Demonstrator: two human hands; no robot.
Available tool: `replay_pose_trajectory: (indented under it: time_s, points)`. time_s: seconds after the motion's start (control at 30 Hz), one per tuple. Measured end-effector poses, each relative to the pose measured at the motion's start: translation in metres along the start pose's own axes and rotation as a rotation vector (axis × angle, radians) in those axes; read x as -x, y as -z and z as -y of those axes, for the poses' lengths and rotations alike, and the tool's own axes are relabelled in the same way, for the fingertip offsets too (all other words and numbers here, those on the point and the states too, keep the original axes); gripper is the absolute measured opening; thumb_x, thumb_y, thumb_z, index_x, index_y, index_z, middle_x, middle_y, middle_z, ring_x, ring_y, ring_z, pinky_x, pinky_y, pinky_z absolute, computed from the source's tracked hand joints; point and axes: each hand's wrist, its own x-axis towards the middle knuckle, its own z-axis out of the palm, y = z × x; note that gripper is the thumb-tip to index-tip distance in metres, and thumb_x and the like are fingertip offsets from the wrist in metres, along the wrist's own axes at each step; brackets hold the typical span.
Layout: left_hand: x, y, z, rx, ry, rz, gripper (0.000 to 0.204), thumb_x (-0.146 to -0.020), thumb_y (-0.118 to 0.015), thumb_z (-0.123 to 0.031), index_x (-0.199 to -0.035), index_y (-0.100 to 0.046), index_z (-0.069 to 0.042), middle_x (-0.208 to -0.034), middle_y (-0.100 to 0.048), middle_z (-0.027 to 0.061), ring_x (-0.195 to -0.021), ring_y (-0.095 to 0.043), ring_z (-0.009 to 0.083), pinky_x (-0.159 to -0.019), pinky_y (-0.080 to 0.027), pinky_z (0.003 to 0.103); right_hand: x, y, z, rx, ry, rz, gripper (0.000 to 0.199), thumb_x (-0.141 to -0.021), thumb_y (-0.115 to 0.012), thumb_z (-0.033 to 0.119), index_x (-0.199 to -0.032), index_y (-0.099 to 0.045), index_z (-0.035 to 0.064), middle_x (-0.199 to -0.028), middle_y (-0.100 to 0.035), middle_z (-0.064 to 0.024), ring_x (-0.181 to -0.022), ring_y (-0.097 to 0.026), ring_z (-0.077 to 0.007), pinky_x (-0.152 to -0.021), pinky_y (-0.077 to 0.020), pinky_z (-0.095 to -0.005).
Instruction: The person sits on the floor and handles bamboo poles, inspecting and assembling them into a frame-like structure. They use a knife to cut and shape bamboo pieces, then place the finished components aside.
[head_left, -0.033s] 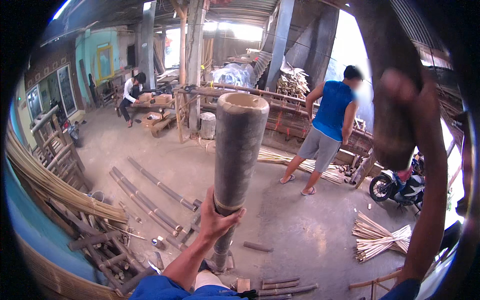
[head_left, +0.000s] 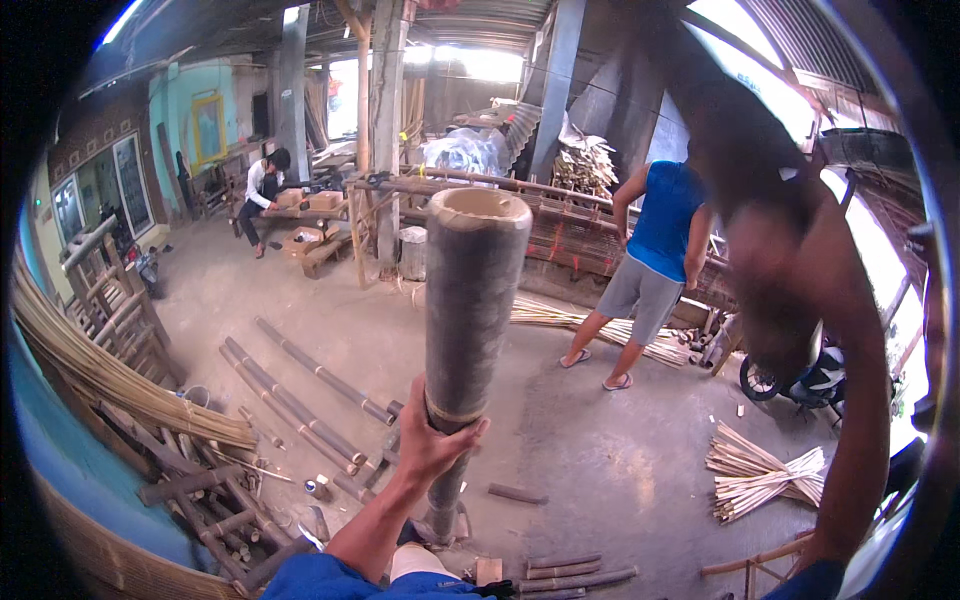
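A thick, dark bamboo pole (head_left: 475, 290) stands upright in front of me, its pale hollow top end facing up. My left hand (head_left: 437, 435) is closed round it below the middle, at a node. The pole's foot is low down, beside my leg. On the right, my right hand (head_left: 795, 255) is raised high and smeared by motion. It grips a thick, dark, club-like piece (head_left: 745, 140), close to the camera and blurred, so its exact kind does not show. This piece is apart from the pole.
A person in a blue sleeveless top (head_left: 665, 230) stands at a bamboo rack (head_left: 560, 230); another person (head_left: 265, 190) sits far left. Dark bamboo poles (head_left: 290, 400) lie on the floor at left. A bundle of pale sticks (head_left: 765, 475) lies right, near a motorcycle (head_left: 815, 380).
My right hand and the dark club-like piece have swung left, now covering part of the standing person's head. My left hand and the bamboo pole have hardly moved.
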Motion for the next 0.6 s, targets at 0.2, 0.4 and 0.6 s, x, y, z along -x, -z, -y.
replay_pose_trajectory:
  time_s: [0.2,0.4,0.6]
  points:
    - [-0.009,-0.009,0.006,0.006,-0.039,-0.049,0.059,-0.073,-0.087,-0.014,-0.119,-0.052,-0.004,-0.098,-0.067,0.0072,-0.091,-0.066,0.0153,-0.080,-0.055,0.033,0.015,-0.005,-0.016,-0.091,0.054,-0.139,0.107,-0.063,-0.082,0.030,-0.157,-0.034,0.0106,-0.123,-0.064,-0.0255,-0.110,-0.068,-0.0361,-0.097,-0.0563,-0.0447]
    - [-0.003,-0.003,0.013,-0.017,-0.049,-0.057,0.060,-0.073,-0.087,-0.013,-0.122,-0.052,-0.003,-0.108,-0.067,0.0082,-0.096,-0.066,0.0179,-0.087,-0.054,0.034,0.026,-0.025,-0.039,-0.069,0.141,0.057,0.109,-0.062,-0.079,0.026,-0.160,-0.031,0.0163,-0.118,-0.067,-0.0226,-0.093,-0.073,-0.0374,-0.097,-0.0585,-0.0487]
    - [0.007,0.004,0.031,-0.131,0.037,-0.127,0.060,-0.075,-0.085,-0.010,-0.126,-0.052,-0.003,-0.110,-0.068,0.0080,-0.098,-0.066,0.0179,-0.088,-0.054,0.033,0.078,-0.079,-0.139,-0.154,0.042,-0.298,0.109,-0.067,-0.080,0.026,-0.161,-0.026,0.0149,-0.134,-0.060,-0.0247,-0.113,-0.067,-0.0360,-0.102,-0.0527,-0.0463]
